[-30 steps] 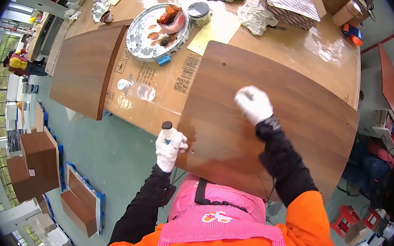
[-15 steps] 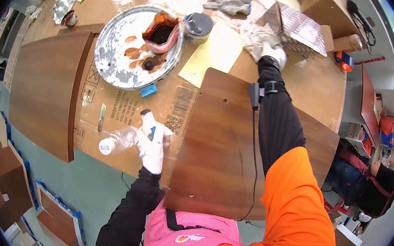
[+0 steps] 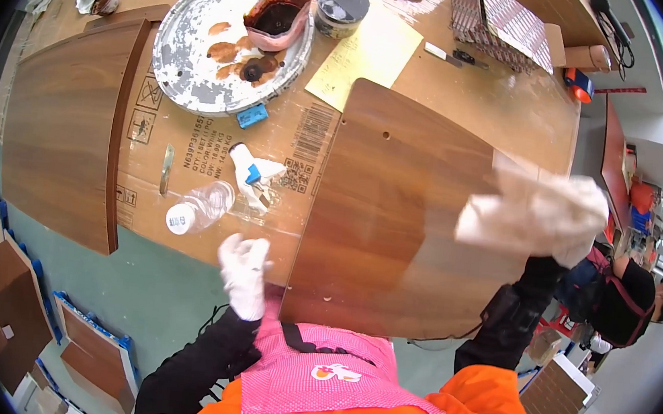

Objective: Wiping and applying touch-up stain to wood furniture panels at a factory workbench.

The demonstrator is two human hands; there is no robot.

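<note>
Cloth (image 3: 508, 216): since half a second ago it has come off the desk (image 3: 531, 115) at 1 o'clock and now hangs, motion-blurred, at 3 o'clock from the right hand (image 3: 584, 221).
Sprayer-like tool (image 3: 240, 167): also moved; it has left the left hand (image 3: 244, 273) and lies on the desk, between 9 and 10 o'clock.
Left arm: black sleeve (image 3: 199, 355) slants up from the lower edge toward 1 o'clock, the wrist bending the hand to 11 o'clock.
Left hand: white-gloved, between 7 and 8 o'clock by the near desk edge, fingers parted and half curled, nothing in it.
Right arm: elbow bent, forearm raised toward 1 o'clock.
Right hand: gloved, clenched on one end of the cloth; exact finger positions are blurred. Both hands are well apart.
Brown panel (image 3: 396, 206): flat on the desk, from the centre out to 3 o'clock, the cloth over its right part; whether they touch cannot be told.
Clear bottle (image 3: 206, 204): on its side at 9 o'clock, near the tool.
Second panel (image 3: 65, 130): farther out at 9 o'clock.
Paint-spotted round lid (image 3: 180, 70): between 10 and 11 o'clock, bearing a stained cup (image 3: 284, 40).
Yellow paper (image 3: 384, 55): between 12 and 1 o'clock, a jar (image 3: 342, 10) beside it.
Patterned box (image 3: 499, 31): 1 o'clock.
Co-worker (image 3: 620, 306): far off, between 3 and 4 o'clock.
</note>
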